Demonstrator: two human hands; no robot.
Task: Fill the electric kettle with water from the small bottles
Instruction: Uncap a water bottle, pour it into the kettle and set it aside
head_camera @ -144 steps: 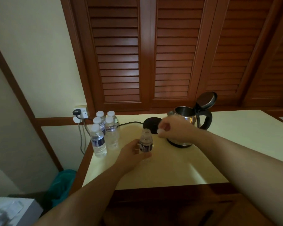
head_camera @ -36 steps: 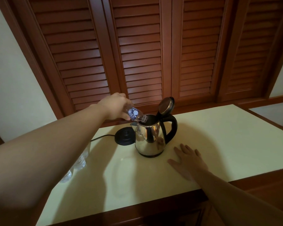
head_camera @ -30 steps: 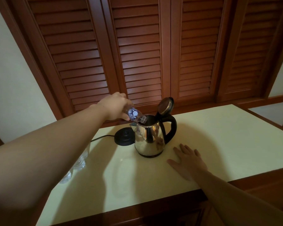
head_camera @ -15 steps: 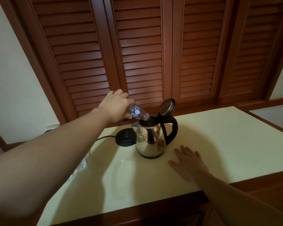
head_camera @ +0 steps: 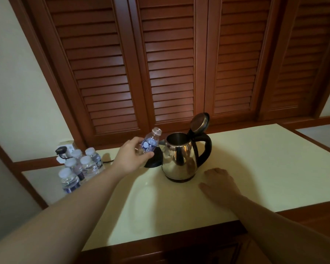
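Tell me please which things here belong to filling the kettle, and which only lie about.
Belong to the job:
- kettle, lid open
- uncapped bottle in the left hand
- five capped bottles
- black kettle base

Only lying about:
- wall socket with plug
- shutter doors

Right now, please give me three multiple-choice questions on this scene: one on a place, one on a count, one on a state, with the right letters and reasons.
1. Where does the right hand lie?
A. On the kettle handle
B. Flat on the table, beside the kettle
C. On a bottle cap

2. How many capped bottles stand at the table's left end?
A. Two
B. Five
C. Eight

3. How is the kettle lid?
A. Open, tipped back
B. Shut
C. Lying on the table

Answers:
1 B: the palm rests on the table, right of the electric kettle.
2 B: five white caps show.
3 A: the lid stands up over the handle, and the mouth is bare.
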